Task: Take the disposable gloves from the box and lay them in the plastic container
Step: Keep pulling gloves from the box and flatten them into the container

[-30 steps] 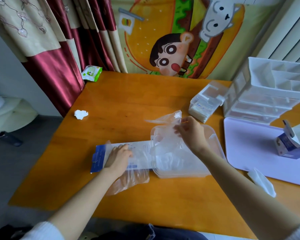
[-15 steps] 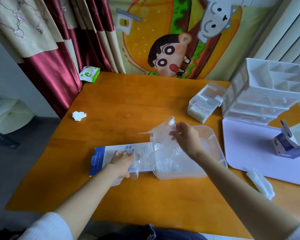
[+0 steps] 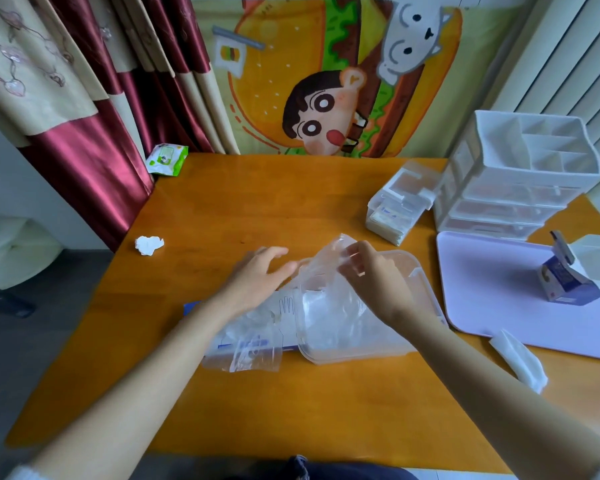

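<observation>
1. This is a room in a home.
2. Red and cream curtains (image 3: 94,161) hang at the left.
3. A cartoon burger cloth (image 3: 326,98) covers the wall behind a wooden table (image 3: 291,202).
4. On the table sit a white drawer organiser (image 3: 516,188), a wipes pack (image 3: 167,159) and a crumpled tissue (image 3: 149,244).

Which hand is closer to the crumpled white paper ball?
Left. The left hand is right of the paper ball; the right hand, pinching a glove, is farther right.
</observation>
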The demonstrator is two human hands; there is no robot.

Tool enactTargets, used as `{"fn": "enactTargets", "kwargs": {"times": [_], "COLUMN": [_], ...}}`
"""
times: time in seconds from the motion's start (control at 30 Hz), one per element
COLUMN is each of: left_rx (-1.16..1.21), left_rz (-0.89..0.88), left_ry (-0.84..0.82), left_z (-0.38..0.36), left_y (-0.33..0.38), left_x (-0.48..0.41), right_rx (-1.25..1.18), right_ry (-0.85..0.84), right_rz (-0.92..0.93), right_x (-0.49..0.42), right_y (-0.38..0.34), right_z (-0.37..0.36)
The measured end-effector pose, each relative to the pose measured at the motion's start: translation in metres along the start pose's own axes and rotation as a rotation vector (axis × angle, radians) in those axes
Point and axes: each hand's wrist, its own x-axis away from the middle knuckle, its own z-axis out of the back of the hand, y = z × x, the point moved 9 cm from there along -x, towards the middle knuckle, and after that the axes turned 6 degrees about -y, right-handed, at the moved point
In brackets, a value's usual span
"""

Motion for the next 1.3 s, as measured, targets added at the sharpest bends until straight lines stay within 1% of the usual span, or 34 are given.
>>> {"fn": "enactTargets", "kwargs": {"times": [0.07, 0.1, 0.17, 0.2, 0.23, 0.3, 0.37, 0.4, 0.43, 0.47, 0.5, 0.57, 0.63, 0.7, 0.77, 0.83, 0.9, 0.93, 1.0, 1.07, 1.1, 1.13, 1.2, 1.23, 1.3], "left_rx": [0.128, 0.152, 0.216, 0.256, 0.284, 0.28, 0.303, 0.339, 0.378, 0.413, 0.448, 0.518, 0.56, 0.56, 0.538, 0.538, 0.597, 0.622, 0.631, 0.622, 0.621, 0.616, 0.535, 0.444, 0.252], "left_rz": [0.009, 0.0, -0.041, -0.066, -0.089, -0.106, -0.129, -0.133, -0.136, -0.141, -0.148, -0.157, -0.151, -0.133, -0.106, -0.078, -0.073, -0.082, -0.1, -0.114, -0.113, -0.103, -0.052, -0.005, 0.094], "left_ry": [-0.101, -0.116, -0.084, -0.054, -0.035, 0.011, 0.053, 0.069, 0.085, 0.102, 0.119, 0.135, 0.132, 0.124, 0.11, 0.103, 0.089, 0.075, 0.044, 0.032, 0.027, 0.025, 0.041, 0.066, 0.141], "left_z": [-0.014, -0.019, -0.023, -0.023, -0.022, -0.018, -0.012, -0.01, -0.007, -0.004, -0.001, 0.0, -0.003, -0.005, -0.006, -0.005, -0.003, -0.002, -0.001, -0.001, -0.001, -0.001, 0.0, 0.002, 0.01], "left_y": [0.024, 0.034, 0.046, 0.049, 0.051, 0.049, 0.047, 0.046, 0.046, 0.047, 0.05, 0.054, 0.052, 0.047, 0.042, 0.033, 0.03, 0.031, 0.038, 0.043, 0.043, 0.039, 0.028, 0.021, 0.011], "left_x": [-0.001, -0.002, -0.005, -0.007, -0.007, -0.007, -0.007, -0.006, -0.005, -0.004, -0.003, -0.001, -0.002, -0.003, -0.003, -0.004, -0.004, -0.004, -0.003, -0.002, -0.001, -0.002, -0.005, -0.007, -0.009], "right_rx": [0.121, 0.187, 0.262, 0.241, 0.168, -0.142, -0.45, -0.55, -0.626, -0.694, -0.754, -0.826, -0.863, -0.93, -0.89, -0.722, -0.568, -0.555, -0.588, -0.646, -0.682, -0.735, -0.799, -0.753, -0.546], "right_ry": [0.007, 0.017, 0.011, -0.015, -0.044, -0.104, -0.072, -0.063, -0.088, -0.147, -0.214, -0.295, -0.279, -0.197, -0.078, -0.001, 0.035, 0.011, -0.121, -0.261, -0.278, -0.248, -0.121, -0.053, 0.044], "right_rz": [0.076, 0.116, 0.183, 0.204, 0.213, 0.163, 0.01, -0.087, -0.19, -0.279, -0.332, -0.33, -0.324, -0.326, -0.282, -0.226, -0.233, -0.261, -0.3, -0.275, -0.24, -0.214, -0.184, -0.163, -0.086], "right_x": [0.004, 0.006, 0.01, 0.012, 0.015, 0.018, 0.021, 0.022, 0.023, 0.024, 0.025, 0.025, 0.022, 0.017, 0.012, 0.008, 0.005, 0.003, 0.0, -0.001, -0.002, -0.003, -0.006, -0.008, -0.012], "right_y": [-0.013, -0.019, -0.026, -0.025, -0.022, -0.011, 0.006, 0.018, 0.032, 0.044, 0.051, 0.052, 0.05, 0.048, 0.048, 0.044, 0.045, 0.048, 0.05, 0.044, 0.04, 0.037, 0.033, 0.031, 0.023], "right_z": [-0.004, -0.007, -0.013, -0.017, -0.02, -0.021, -0.012, -0.01, -0.012, -0.017, -0.023, -0.031, -0.031, -0.024, -0.007, 0.008, 0.014, 0.011, -0.003, -0.018, -0.021, -0.02, -0.009, 0.0, 0.02]}}
